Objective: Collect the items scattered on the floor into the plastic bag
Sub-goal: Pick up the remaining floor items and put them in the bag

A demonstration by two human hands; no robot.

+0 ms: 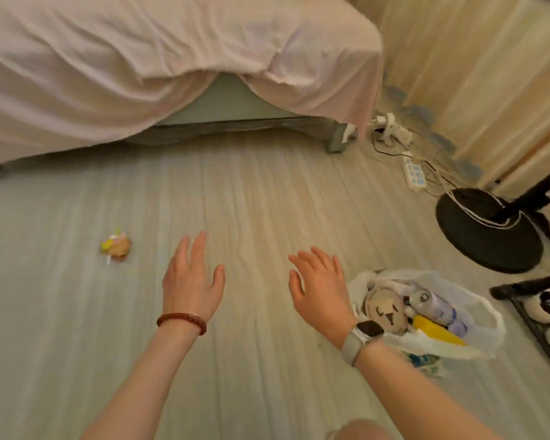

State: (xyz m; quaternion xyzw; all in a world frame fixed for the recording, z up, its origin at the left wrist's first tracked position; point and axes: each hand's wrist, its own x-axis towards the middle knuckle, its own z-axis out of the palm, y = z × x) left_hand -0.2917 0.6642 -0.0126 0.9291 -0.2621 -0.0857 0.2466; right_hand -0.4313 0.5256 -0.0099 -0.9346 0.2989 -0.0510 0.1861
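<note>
our left hand and right hand hover over the floor with fingers spread, holding nothing. the plastic bag lies open just beside our right wrist, already holding toys, while one small toy sits apart to the left. we could knock the floppy bag over with that wrist and spill it.

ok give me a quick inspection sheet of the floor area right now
surface: pale wood-grain floor, lit unevenly
job's things: plastic bag open on the floor at right, holding a round plush face, a yellow item and a bottle; one small toy lies loose at left
clutter: black fan base, patterned mat
hands: left hand and right hand open, empty, above the floor
cables: power strip and tangled cords by the curtain
surroundings: bed with pink sheet, cream curtain
</note>
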